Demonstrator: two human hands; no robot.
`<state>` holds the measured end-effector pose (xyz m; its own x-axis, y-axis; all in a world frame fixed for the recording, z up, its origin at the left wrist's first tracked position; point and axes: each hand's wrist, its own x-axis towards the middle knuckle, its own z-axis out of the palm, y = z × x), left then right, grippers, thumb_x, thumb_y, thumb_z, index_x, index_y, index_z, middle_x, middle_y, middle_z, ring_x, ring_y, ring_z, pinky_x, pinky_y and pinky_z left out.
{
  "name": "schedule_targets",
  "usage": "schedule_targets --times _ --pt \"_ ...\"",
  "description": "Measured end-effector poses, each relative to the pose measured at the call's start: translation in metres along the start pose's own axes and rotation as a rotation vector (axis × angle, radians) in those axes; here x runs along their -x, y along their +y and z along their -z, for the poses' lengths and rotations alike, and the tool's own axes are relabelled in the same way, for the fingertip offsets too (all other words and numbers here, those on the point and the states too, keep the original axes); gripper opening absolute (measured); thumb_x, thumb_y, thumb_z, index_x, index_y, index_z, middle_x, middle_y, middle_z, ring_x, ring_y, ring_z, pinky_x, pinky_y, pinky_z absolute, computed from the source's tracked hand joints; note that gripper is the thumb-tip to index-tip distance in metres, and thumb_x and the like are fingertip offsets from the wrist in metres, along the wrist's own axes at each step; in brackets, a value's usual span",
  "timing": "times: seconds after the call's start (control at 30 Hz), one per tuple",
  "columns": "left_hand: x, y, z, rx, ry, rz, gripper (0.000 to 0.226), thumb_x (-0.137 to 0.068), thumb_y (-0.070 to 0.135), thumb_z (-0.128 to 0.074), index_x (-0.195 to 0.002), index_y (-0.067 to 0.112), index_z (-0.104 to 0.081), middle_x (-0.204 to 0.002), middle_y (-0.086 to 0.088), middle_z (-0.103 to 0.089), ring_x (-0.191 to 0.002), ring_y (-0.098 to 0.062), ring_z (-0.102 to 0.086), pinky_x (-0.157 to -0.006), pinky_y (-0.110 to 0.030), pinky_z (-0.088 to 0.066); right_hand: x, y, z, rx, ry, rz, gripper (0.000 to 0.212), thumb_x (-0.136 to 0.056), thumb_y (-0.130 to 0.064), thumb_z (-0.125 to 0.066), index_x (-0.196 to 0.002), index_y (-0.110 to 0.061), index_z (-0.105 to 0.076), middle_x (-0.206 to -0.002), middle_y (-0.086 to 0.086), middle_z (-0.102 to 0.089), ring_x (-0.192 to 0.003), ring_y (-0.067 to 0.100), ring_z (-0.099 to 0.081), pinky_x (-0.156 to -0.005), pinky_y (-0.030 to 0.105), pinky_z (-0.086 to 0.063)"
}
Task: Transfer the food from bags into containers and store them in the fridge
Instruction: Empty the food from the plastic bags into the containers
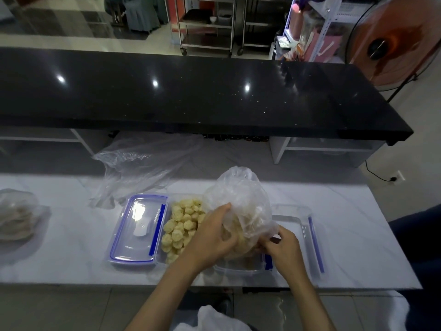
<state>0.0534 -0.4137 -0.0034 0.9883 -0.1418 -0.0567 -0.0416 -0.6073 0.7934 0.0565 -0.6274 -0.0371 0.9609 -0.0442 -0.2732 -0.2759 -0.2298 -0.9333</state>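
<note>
1. Nearest, both forearms reach in from 6 o'clock over the white marble surface (71, 247).
2. The left hand (211, 237) has its grip curled round the left side of a clear plastic bag (241, 199) of pale food, fingers pressed into the film.
3. The right hand (282, 247) has its grip pinched on the bag's lower right corner, at 3 o'clock from the left hand.
4. The bag stands above an open clear container (238, 268) at the near edge of the surface; whether the bag touches the container I cannot tell.
5. At 9 o'clock from the bag, a second container (183, 225) is filled with pale yellow round pieces.
6. Just beside that, again at 9 o'clock, a lid with a blue seal (138, 228) lies flat on the surface.
7. At 3 o'clock from the hands, another clear lid with a blue strip (307, 235) lies on the surface.
8. Far out at 9 o'clock, a filled bag (16, 213) sits at the left edge of the view.
9. Farther, at 11 o'clock from the hands, an empty crumpled plastic bag (140, 163) lies spread at the back of the surface.
10. Beyond, at 12 o'clock, a raised black counter (191, 96) runs across the view, with metal racks (205, 25) behind it and a fan (396, 41) at 2 o'clock.
</note>
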Motion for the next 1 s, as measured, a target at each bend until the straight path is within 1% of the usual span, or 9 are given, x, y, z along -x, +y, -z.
schedule_targets --times 0.07,0.17,0.3,0.43,0.5,0.6,0.67,0.77,1.0 --pt "0.0 0.0 -0.005 -0.103 -0.071 -0.032 0.092 -0.087 0.05 -0.074 -0.16 0.026 -0.025 -0.16 0.009 -0.036 -0.147 -0.008 -0.031 -0.122 -0.034 -0.033 -0.004 0.001 -0.001 0.042 0.02 -0.007 0.014 -0.09 -0.009 -0.076 -0.1 -0.018 -0.076 -0.083 -0.006 -0.079 -0.078 0.014 -0.077 -0.067 0.028 -0.063" --pt "0.002 -0.006 -0.012 -0.158 -0.136 -0.059 0.107 -0.075 0.053 -0.086 -0.158 0.03 -0.023 -0.16 0.01 -0.033 -0.146 -0.008 -0.03 -0.121 -0.032 -0.034 -0.007 0.004 -0.001 0.066 0.006 -0.015 0.013 -0.091 -0.012 -0.076 -0.095 -0.024 -0.078 -0.087 -0.003 -0.08 -0.083 0.015 -0.077 -0.073 0.036 -0.065" --pt "0.003 -0.013 -0.017 -0.061 -0.032 -0.118 0.078 -0.082 0.023 -0.083 -0.145 0.033 -0.038 -0.146 0.011 -0.049 -0.131 -0.004 -0.05 -0.107 -0.026 -0.048 -0.004 0.0 0.0 0.004 -0.03 -0.005 0.019 -0.095 -0.008 -0.07 -0.1 -0.025 -0.078 -0.091 -0.003 -0.081 -0.087 0.016 -0.077 -0.073 0.038 -0.066" --pt "-0.003 -0.017 -0.01 0.085 0.092 -0.072 0.058 -0.089 0.005 -0.075 -0.135 0.031 -0.052 -0.129 0.01 -0.062 -0.108 -0.001 -0.063 -0.087 -0.021 -0.055 0.0 -0.008 0.004 -0.075 -0.077 -0.026 0.022 -0.097 -0.003 -0.065 -0.101 -0.02 -0.078 -0.09 0.002 -0.081 -0.086 0.02 -0.077 -0.069 0.032 -0.064" --pt "-0.007 -0.017 -0.007 0.155 0.128 -0.056 0.052 -0.09 0.007 -0.078 -0.133 0.027 -0.057 -0.126 0.011 -0.065 -0.106 -0.002 -0.067 -0.084 -0.026 -0.06 0.002 -0.01 0.006 -0.102 -0.076 -0.037 0.017 -0.099 -0.008 -0.065 -0.106 -0.018 -0.077 -0.092 0.004 -0.08 -0.086 0.021 -0.077 -0.07 0.034 -0.064" --pt "-0.006 -0.01 0.001 0.195 0.181 -0.043 0.054 -0.087 0.015 -0.082 -0.132 0.03 -0.056 -0.118 0.021 -0.063 -0.104 0.012 -0.061 -0.081 -0.011 -0.054 0.004 -0.018 0.006 -0.163 -0.076 -0.057 0.02 -0.095 -0.023 -0.066 -0.109 -0.011 -0.075 -0.084 0.007 -0.078 -0.073 0.021 -0.075 -0.068 0.032 -0.063" --pt "-0.007 -0.009 0.006 0.217 0.187 -0.05 0.057 -0.087 0.02 -0.083 -0.136 0.026 -0.057 -0.119 0.017 -0.064 -0.104 0.006 -0.063 -0.079 -0.016 -0.058 0.006 -0.025 0.005 -0.216 -0.085 -0.068 0.033 -0.088 -0.034 -0.066 -0.107 -0.01 -0.074 -0.079 0.01 -0.075 -0.065 0.022 -0.069 -0.065 0.031 -0.062" --pt "-0.008 -0.008 0.013 0.257 0.198 -0.035 0.061 -0.085 0.021 -0.084 -0.14 0.026 -0.057 -0.121 0.013 -0.065 -0.101 -0.006 -0.065 -0.08 -0.031 -0.063 0.006 -0.03 0.003 -0.271 -0.095 -0.056 0.037 -0.086 -0.037 -0.064 -0.109 -0.01 -0.073 -0.082 0.015 -0.073 -0.064 0.022 -0.066 -0.062 0.029 -0.06" --pt "-0.006 0.007 0.019 0.351 0.258 -0.062 0.063 -0.087 0.017 -0.083 -0.142 0.03 -0.055 -0.121 0.012 -0.067 -0.099 -0.009 -0.067 -0.078 -0.024 -0.062 0.007 -0.04 0.0 -0.381 -0.085 -0.038 0.033 -0.092 -0.035 -0.062 -0.117 -0.015 -0.071 -0.085 0.014 -0.072 -0.061 0.021 -0.064 -0.062 0.034 -0.061"
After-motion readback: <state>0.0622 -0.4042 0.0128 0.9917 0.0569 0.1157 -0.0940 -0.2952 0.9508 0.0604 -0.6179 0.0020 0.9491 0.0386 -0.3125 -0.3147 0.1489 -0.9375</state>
